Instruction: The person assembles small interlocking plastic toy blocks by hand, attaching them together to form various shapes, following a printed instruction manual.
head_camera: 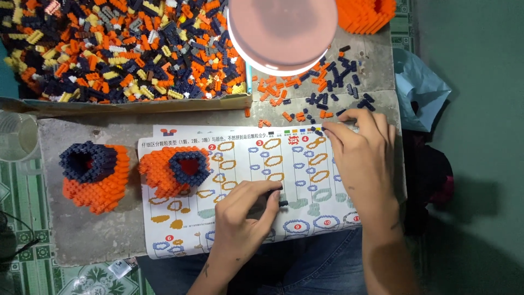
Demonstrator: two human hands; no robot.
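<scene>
A small dark brick piece (277, 195) is pinched between thumb and curled fingers of the left hand (245, 210), over the instruction sheet (305, 164). The right hand (363, 155) is laid on the sheet's upper right corner, fingers bent down onto loose dark bricks (333, 76); whether one is gripped cannot be told. Two orange-and-navy builds (95, 175) are seen at left

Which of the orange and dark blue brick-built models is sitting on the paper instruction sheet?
The right-hand orange and dark blue brick model, nearer the left hand, rests on the instruction sheet. The other model stands on the bare grey table, off the paper.
</scene>
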